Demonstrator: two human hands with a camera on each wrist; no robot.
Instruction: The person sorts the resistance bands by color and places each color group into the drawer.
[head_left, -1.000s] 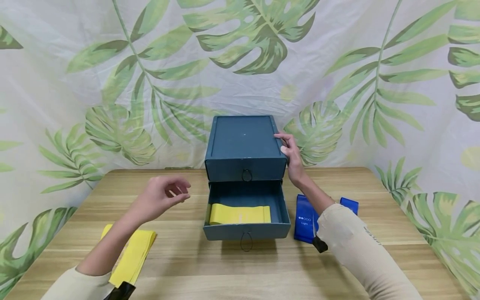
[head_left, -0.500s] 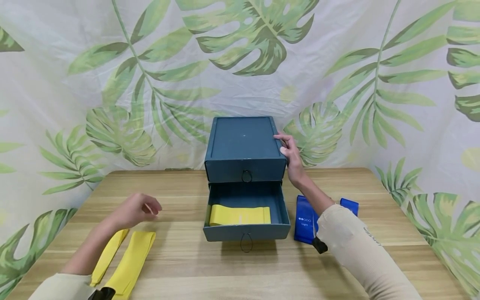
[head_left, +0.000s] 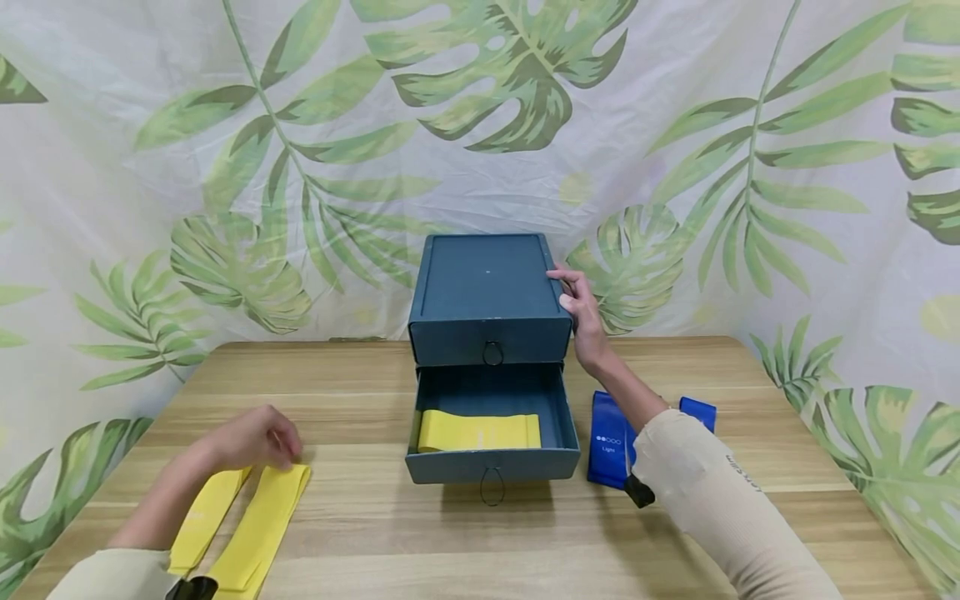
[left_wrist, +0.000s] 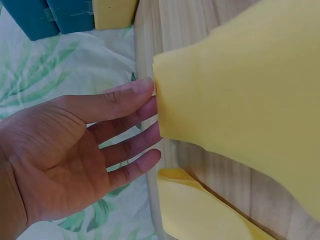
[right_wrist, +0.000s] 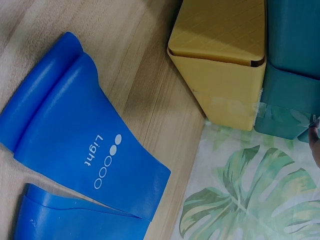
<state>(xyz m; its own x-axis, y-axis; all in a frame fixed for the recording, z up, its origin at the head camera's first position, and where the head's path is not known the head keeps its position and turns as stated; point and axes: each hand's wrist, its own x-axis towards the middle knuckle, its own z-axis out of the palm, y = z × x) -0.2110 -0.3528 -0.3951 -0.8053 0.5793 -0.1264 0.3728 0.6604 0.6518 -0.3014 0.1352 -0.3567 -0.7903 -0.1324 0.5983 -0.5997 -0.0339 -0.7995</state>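
Observation:
My left hand (head_left: 251, 437) is at the far end of a folded yellow resistance band (head_left: 258, 525). In the left wrist view, the thumb is at the band's end edge and some fingertips go behind it; the fingers look fairly straight. Beside it lies a second yellow band (left_wrist: 200, 210). My right hand (head_left: 587, 315) rests against the right side of a dark blue drawer box (head_left: 487, 279), fingertips at its top edge. Below the closed top drawer, an open drawer (head_left: 493, 467) contains another yellow band (head_left: 480, 432). The right wrist view shows only a sliver of that hand.
Right of the drawers lie blue resistance bands (right_wrist: 100, 130), one marked "Light", partly under the right forearm in the head view. A yellow unit (right_wrist: 220, 85) forms the bottom of the drawer stack. A leaf-patterned cloth (head_left: 480, 125) hangs behind the wooden table (head_left: 360, 542).
My left hand has moved left and down from beside the open drawer to the end of the yellow band. My right hand stays on the drawer box.

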